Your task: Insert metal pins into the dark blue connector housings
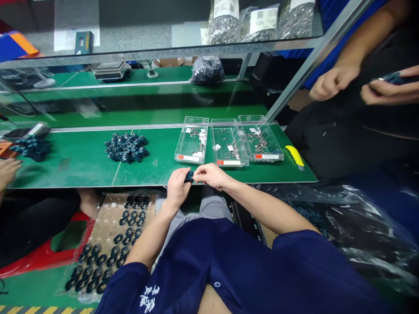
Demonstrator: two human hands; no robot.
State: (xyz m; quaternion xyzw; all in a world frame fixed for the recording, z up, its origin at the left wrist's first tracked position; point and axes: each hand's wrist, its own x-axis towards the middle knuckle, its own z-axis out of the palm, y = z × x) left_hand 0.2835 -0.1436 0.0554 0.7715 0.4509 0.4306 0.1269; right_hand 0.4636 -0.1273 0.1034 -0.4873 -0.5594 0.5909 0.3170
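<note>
My left hand point(177, 188) is closed around a small dark teal plastic part point(189, 176), just over the bench's front edge. The fingers of my right hand point(212, 176) are pinched together at that part's right side. Whatever lies between those right fingertips is too small to make out. Beyond my hands stand three clear plastic trays, the left tray point(180, 146), the middle tray point(220, 150) and the right tray point(273, 146), with small metal pieces and white paper slips inside. A pile of similar teal parts point(127, 147) lies to the left on the green bench point(157, 170).
A yellow utility knife point(295, 158) lies at the bench's right end. Lower left, a cardboard sheet point(108, 218) carries rows of black rings. A metal shelf point(147, 51) with bags point(224, 28) spans above. Co-workers' hands show at right point(337, 80) and far left point(8, 172).
</note>
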